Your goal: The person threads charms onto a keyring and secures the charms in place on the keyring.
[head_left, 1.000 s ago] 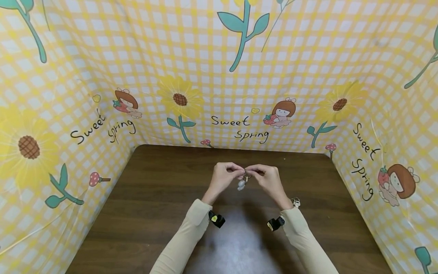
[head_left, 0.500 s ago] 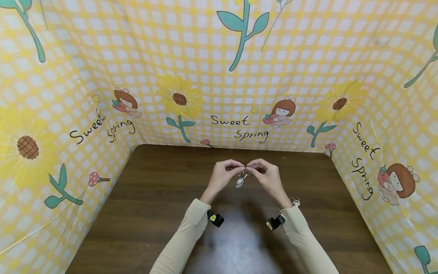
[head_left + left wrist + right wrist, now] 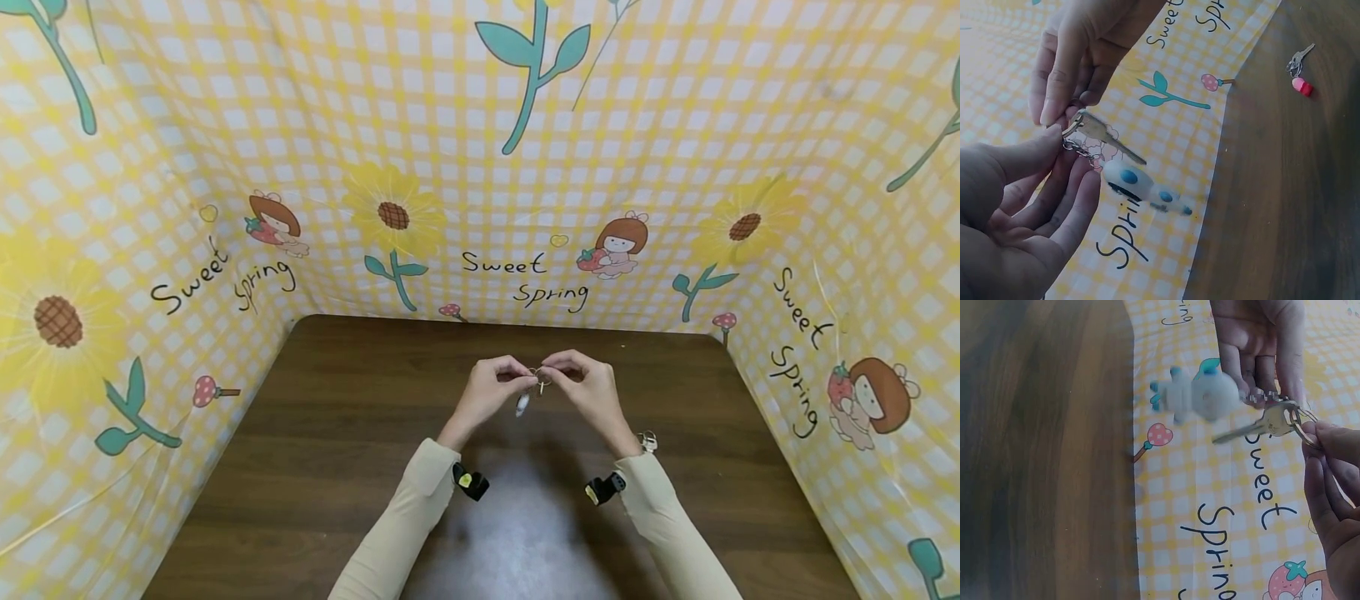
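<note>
Above the table, my left hand (image 3: 487, 393) and right hand (image 3: 591, 390) pinch a metal key ring (image 3: 1305, 430) between them from opposite sides. A brass-coloured key (image 3: 1110, 137) hangs on that ring. From a short chain (image 3: 1264, 396) dangles a white figure charm with blue spots (image 3: 1127, 180), blurred in the right wrist view. Left thumb and fingers are at the chain end of the ring; the right thumb and forefinger grip its other side. The fingertips partly hide the ring.
A second key (image 3: 1302, 56) with a pink and red charm (image 3: 1302, 86) lies on the brown wooden table (image 3: 360, 500); in the head view the right cuff partly covers this set. Yellow checked cloth (image 3: 480, 192) walls the table's back and sides.
The fingertips have drawn slightly apart, and more of the ring shows between them. The charm has swung a little left. Both hands rose slightly, then the left came down again.
</note>
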